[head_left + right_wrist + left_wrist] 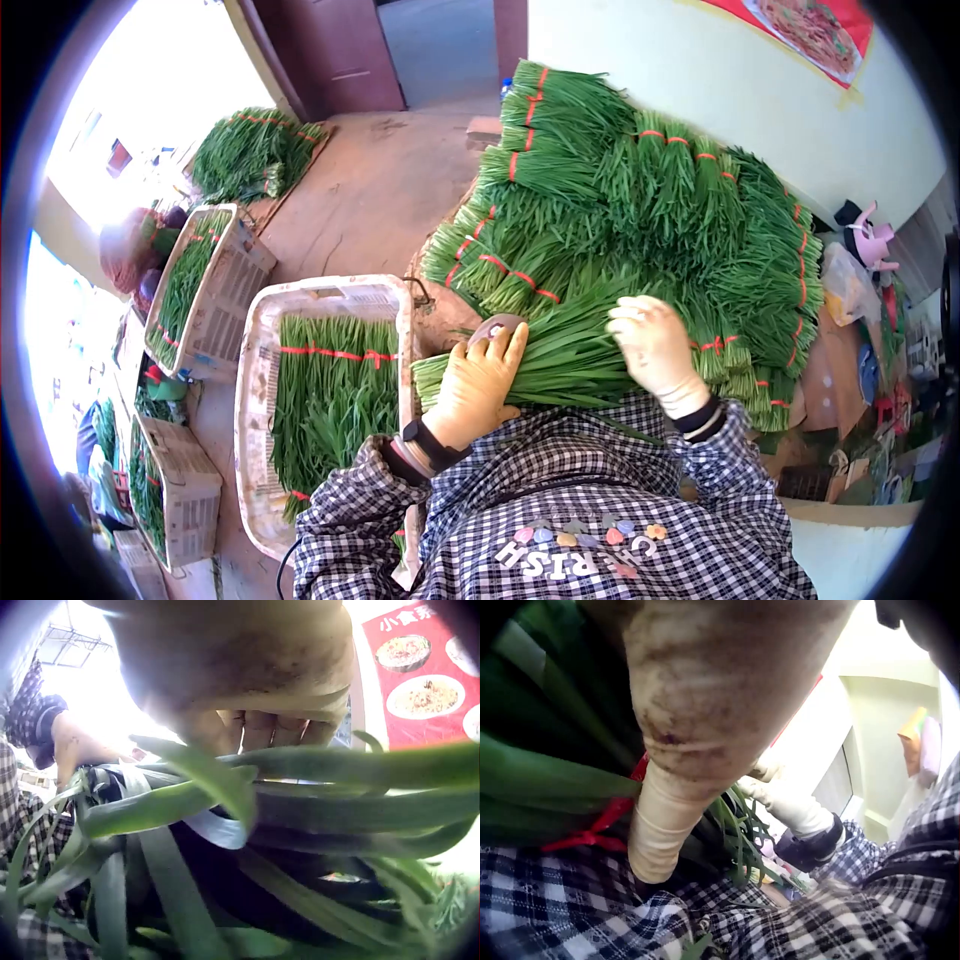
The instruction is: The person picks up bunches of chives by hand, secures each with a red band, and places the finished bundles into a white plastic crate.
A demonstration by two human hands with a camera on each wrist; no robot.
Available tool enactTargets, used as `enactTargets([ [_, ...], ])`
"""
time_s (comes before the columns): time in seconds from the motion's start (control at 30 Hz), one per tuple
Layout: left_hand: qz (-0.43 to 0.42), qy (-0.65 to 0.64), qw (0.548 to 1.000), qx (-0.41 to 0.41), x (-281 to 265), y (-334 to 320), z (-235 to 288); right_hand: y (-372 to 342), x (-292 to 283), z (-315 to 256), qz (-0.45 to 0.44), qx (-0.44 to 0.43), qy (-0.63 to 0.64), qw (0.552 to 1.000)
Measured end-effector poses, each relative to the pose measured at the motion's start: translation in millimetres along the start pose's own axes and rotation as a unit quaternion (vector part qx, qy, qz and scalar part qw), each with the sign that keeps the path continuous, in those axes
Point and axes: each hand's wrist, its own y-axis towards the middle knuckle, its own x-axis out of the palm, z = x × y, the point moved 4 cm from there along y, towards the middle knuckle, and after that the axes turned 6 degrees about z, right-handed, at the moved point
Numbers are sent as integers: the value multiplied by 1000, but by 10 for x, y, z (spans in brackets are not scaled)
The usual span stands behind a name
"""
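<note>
In the head view, a bundle of long green garlic chives (575,355) lies across the person's lap, its cut stem ends to the left. The gloved left hand (478,385) grips the stem end, fingers over the top. In the left wrist view its thumb (660,817) comes down the near side, beside a red tie (592,838) around the chives. The gloved right hand (655,350) is at the leafy end, its fingers loosely bent. Loose leaves (315,769) cross in front of those fingers in the right wrist view, hiding the fingertips.
A large pile of red-tied chive bundles (640,200) lies ahead and right. A white plastic crate (250,400) holding chives stands left, with further crates (240,260) beyond it. More chives (250,150) lie on the floor by the far left wall. A doorway (440,55) is at the back.
</note>
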Motion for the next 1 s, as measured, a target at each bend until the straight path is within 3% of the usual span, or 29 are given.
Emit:
enactTargets([
  [0.03,7,-9,1000,0,7,3,3,40,-95,84,-55,39,-14,998],
  [0.07,12,-13,1000,-10,1,-23,-28,53,-245,147,-46,45,-44,997],
  [0.1,26,-34,999,-16,-11,-27,-51,-25,-411,236,33,44,-88,995],
  [0.13,-16,-60,997,-45,-118,-19,-57,-226,-513,482,38,152,-51,986],
  [0.17,1,-86,995,-42,-49,-38,-113,-549,-611,805,34,232,-30,972],
  [0.23,37,-115,992,-28,13,-65,-220,-1415,-706,1555,-88,319,-125,935],
  [0.3,65,-182,980,-45,42,-81,-348,-2330,-678,1982,-182,336,-168,909],
  [0.33,81,-230,968,-63,28,-107,-419,-2376,-713,1824,-297,393,-139,859],
  [0.37,86,-269,955,-89,7,-170,-518,-2724,-643,1897,-300,424,-98,849],
  [0.4,90,-306,941,-112,-14,-229,-622,-2720,-604,1725,-327,504,-24,799],
  [0.47,100,-362,914,-151,-197,-445,-867,-2678,-495,1436,-359,512,7,781],
  [0.5,144,-360,910,-146,-248,-569,-1031,-2803,-399,1492,-366,511,9,778],
  [0.57,139,-420,873,-208,-475,-878,-1366,-2974,-188,1578,-352,449,20,821],
  [0.7,227,-425,834,-267,-645,-1754,-2050,-2282,-10,1204,-403,451,23,796],
  [0.73,241,-444,816,-281,-696,-2004,-2132,-2284,50,1229,-409,446,24,796],
  [0.77,223,-495,766,-345,-804,-2246,-2126,-2276,137,1276,-392,435,42,810],
  [0.8,238,-426,795,-359,-660,-2579,-2288,-2290,236,1349,-374,424,59,822],
  [0.83,229,-422,784,-395,-683,-2837,-2278,-2426,353,1525,-375,366,53,850],
  [0.87,223,-338,814,-416,-543,-3177,-2369,-2428,407,1549,-381,364,54,848],
  [0.93,190,-364,774,-481,-101,-3854,-2402,-2406,508,1578,-387,394,96,828],
  [1.0,137,-361,735,-557,336,-4388,-2184,-2578,638,1783,-412,357,71,835],
])
